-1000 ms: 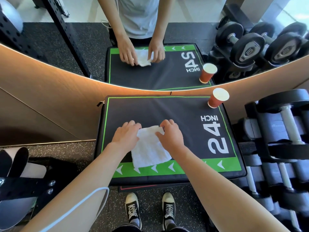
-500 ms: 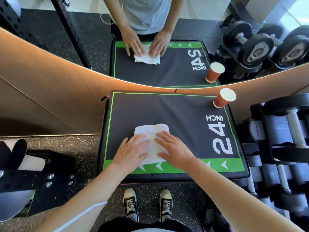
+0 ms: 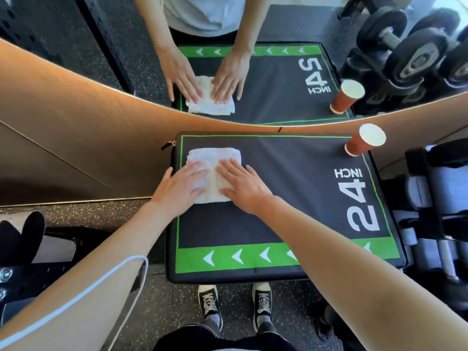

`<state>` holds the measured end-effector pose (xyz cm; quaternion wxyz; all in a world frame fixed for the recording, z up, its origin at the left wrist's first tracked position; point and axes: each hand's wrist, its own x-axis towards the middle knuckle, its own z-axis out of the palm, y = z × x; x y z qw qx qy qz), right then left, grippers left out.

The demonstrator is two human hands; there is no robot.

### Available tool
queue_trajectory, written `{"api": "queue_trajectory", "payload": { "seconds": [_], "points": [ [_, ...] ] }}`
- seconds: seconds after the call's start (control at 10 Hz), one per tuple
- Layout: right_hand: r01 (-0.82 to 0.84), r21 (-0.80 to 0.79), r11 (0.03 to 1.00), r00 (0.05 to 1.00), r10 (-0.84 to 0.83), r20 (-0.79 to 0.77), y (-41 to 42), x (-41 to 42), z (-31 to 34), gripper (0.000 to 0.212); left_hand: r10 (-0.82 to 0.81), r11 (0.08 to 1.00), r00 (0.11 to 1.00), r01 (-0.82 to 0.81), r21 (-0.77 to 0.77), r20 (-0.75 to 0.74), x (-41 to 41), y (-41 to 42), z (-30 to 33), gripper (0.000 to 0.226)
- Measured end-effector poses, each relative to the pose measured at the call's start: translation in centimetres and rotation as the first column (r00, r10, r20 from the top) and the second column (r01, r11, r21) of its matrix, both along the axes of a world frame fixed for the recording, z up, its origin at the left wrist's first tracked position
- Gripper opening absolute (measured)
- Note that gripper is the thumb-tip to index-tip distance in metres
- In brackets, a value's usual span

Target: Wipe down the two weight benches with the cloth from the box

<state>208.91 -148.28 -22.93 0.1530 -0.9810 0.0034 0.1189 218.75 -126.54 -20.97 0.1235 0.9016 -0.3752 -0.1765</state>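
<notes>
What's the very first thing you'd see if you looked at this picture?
Two flat hands, the left hand and the right hand, press a white cloth onto the far left part of a black and green padded box marked 24 INCH. A red paper cup stands at its far right corner. A wall mirror behind repeats it all.

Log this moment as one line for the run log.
stage: cloth on box | left hand: flat on white cloth | right hand: flat on cloth | surface: black-green plyo box | nearby: paper cup far right corner
</notes>
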Motion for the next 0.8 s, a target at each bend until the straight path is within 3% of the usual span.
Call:
{"api": "queue_trajectory", "payload": {
  "seconds": [0.4,0.6,0.8],
  "points": [
    [0.028,-0.005,1.0,0.999,-0.029,-0.016,0.5,4.8,0.1,0.067,-0.005,0.997,1.0,0.003,-0.079,-0.026,4.8,0.1,-0.6,0.056],
    [-0.013,-0.064,0.998,0.999,0.011,-0.037,0.6,4.7,1.1,0.066,0.012,1.0,0.999,-0.013,0.014,0.043,3.8,0.0,-0.1,0.053],
    [-0.047,-0.009,0.999,0.998,0.047,0.041,1.7,3.0,2.9,0.06,0.221,0.975,0.969,-0.218,-0.038,0.109,-0.1,1.5,1.3,0.048]
  ]
}}
